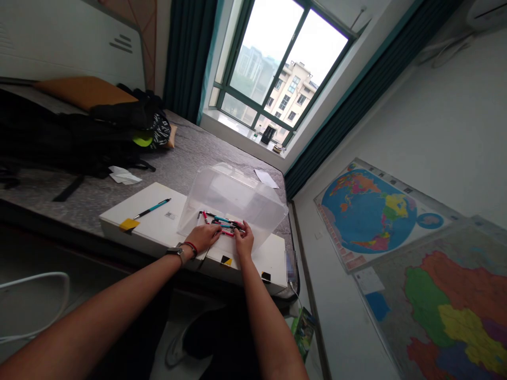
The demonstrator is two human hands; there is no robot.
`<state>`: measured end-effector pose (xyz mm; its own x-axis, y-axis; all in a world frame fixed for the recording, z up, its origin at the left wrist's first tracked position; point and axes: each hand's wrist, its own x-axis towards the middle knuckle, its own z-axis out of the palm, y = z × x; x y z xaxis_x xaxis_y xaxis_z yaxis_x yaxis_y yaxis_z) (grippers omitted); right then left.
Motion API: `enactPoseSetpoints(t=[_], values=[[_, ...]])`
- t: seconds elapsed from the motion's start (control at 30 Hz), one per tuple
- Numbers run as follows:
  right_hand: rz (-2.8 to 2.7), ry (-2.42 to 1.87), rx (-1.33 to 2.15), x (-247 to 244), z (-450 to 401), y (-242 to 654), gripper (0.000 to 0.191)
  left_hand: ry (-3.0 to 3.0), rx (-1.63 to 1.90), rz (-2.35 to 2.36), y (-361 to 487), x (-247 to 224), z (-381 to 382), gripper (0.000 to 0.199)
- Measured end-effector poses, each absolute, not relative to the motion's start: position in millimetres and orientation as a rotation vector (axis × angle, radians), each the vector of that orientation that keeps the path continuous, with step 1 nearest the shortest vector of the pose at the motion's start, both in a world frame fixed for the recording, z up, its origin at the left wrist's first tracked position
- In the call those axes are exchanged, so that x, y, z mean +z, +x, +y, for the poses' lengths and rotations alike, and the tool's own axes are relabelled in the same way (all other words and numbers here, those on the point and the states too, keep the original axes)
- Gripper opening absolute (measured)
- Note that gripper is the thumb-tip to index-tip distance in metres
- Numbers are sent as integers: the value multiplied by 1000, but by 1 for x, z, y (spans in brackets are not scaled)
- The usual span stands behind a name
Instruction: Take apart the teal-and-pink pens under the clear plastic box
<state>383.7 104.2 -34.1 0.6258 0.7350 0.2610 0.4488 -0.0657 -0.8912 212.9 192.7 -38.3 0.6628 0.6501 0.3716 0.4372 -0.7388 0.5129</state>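
Note:
Between my two hands is a loose bunch of pens (225, 227), in blue, black and red. My left hand (204, 237), with a watch and a red cord at the wrist, has its fingers closed around the near left end of the bunch. At the right end, the thumb and fingers of my right hand (244, 240) grip the pens. How many pens each hand holds is hidden. Behind and around them stands a translucent plastic box (237, 192), its open side toward me. A single blue and black pen (152, 208) lies apart on the white box (146, 224) to the left.
White boxes with yellow and black tabs line the bed edge under my hands. Black bags (79, 132) and a crumpled tissue (124, 175) lie on the grey surface (198, 145) at left. A white paper (266, 178) sits behind the plastic box. Wall maps (372, 211) hang right.

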Motion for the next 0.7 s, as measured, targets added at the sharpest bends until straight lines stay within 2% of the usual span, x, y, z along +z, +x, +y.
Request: enactPoseSetpoints(t=[0.07, 0.2, 0.27, 0.57, 0.7], values=[[-965, -1685, 298, -36, 104, 385, 48, 2521, 772, 844, 212, -37, 192, 27], [-950, -1718, 218, -40, 104, 384, 25, 2568, 750, 841, 211, -33, 190, 26], [-937, -1741, 197, -39, 103, 383, 19, 2587, 737, 838, 210, -31, 189, 27], [-1056, -1851, 130, -30, 98, 374, 15, 2688, 675, 829, 211, -28, 190, 26], [-1074, -1865, 133, -29, 99, 374, 15, 2798, 621, 651, 199, -16, 187, 22]])
